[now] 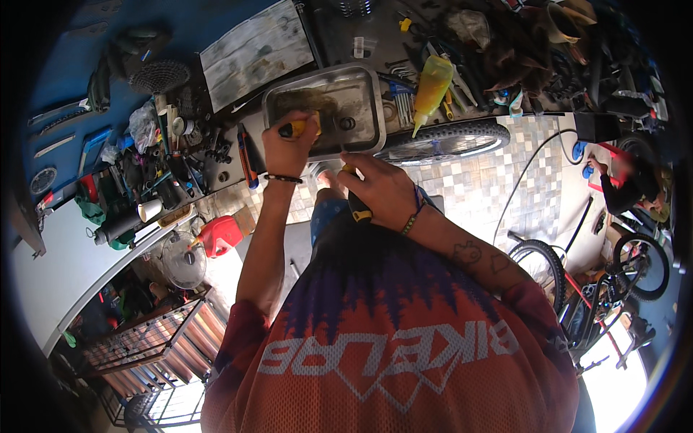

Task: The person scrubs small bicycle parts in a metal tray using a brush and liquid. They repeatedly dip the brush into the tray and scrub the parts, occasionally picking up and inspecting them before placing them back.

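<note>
My left hand (289, 141) is closed around a yellow-and-black handled tool (292, 130) above the near left part of a metal tray (381, 108). Its working end is hidden. In my right hand (382, 191), just in front of the tray's near edge, is a second yellow-and-black handled tool (359, 208); the fingers are wrapped round it and its tip cannot be made out. Dark, dirty residue covers part of the tray floor, where small dark ring-shaped parts (347, 123) lie.
Right of the tray stands a yellow squeeze bottle (433, 86), nozzle down, near a bicycle wheel (447, 142) below the bench edge. Orange-and-black pliers (247, 155) lie left of the tray. A red jug (220, 236) is on the floor; another person (628, 187) is at far right.
</note>
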Tool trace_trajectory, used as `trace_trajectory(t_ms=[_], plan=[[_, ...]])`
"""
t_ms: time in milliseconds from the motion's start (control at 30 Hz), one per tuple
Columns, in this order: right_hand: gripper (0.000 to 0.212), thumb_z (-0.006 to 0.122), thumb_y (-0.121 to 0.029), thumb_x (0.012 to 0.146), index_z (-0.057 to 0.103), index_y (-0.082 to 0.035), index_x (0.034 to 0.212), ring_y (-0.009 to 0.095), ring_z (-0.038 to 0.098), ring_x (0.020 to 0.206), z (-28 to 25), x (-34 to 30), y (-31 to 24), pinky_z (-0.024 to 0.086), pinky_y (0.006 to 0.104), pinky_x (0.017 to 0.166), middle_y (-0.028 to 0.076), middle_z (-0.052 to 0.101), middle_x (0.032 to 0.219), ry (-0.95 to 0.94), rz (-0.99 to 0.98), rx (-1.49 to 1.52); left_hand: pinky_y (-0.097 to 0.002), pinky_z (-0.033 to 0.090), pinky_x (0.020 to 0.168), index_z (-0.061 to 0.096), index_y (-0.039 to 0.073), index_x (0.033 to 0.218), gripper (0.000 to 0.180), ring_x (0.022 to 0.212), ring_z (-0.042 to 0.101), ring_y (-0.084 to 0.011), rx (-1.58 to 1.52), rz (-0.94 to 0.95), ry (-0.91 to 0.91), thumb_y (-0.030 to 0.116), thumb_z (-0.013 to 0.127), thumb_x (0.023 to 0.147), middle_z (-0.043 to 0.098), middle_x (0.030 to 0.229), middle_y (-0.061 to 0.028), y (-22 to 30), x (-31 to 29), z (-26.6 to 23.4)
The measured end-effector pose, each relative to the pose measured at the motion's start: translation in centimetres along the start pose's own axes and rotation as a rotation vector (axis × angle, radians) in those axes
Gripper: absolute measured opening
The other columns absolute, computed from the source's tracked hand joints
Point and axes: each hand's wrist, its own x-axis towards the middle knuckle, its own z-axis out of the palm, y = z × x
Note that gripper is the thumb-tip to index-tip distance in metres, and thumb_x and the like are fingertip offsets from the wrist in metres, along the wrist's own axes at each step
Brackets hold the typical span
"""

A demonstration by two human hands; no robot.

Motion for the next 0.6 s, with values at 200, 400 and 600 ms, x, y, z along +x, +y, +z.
trace_trajectory(t_ms=[200, 400, 600], plan=[[0.062, 0.087, -0.011, 0.070, 0.068, -0.014, 0.129, 0.032, 0.069, 0.132, 0.4, -0.1, 0.3, 0.063, 0.0418, 0.102, 0.012, 0.063, 0.150, 0.028, -0.015, -0.033, -0.0345, 0.063, 0.079, 0.086, 0.005, 0.108, 0.019, 0.085, 0.083, -0.0228, 0.280, 0.195, 0.006, 0.019, 0.086, 0.095, 0.084, 0.091, -0.0144, 1.5, 1.4, -0.3], [0.064, 0.086, -0.011, 0.071, 0.067, -0.016, 0.132, 0.031, 0.071, 0.129, 0.4, -0.1, 0.2, 0.064, 0.0409, 0.101, 0.012, 0.064, 0.150, 0.027, -0.011, -0.004, -0.0344, 0.063, 0.076, 0.088, 0.009, 0.104, 0.019, 0.083, 0.084, -0.0260, 0.328, 0.244, 0.002, 0.025, 0.087, 0.094, 0.084, 0.089, -0.0155, 2.7, 2.4, -0.7], [0.064, 0.086, -0.007, 0.071, 0.067, -0.014, 0.131, 0.036, 0.074, 0.122, -2.6, 0.8, 2.8, 0.064, 0.0439, 0.099, 0.013, 0.063, 0.154, -0.143, 0.000, 0.177, -0.0334, 0.063, 0.075, 0.087, 0.010, 0.105, 0.020, 0.081, 0.083, -0.0247, 0.334, 0.081, 0.007, 0.028, 0.087, 0.094, 0.083, 0.085, -0.0148, 0.8, 2.0, -2.2]])
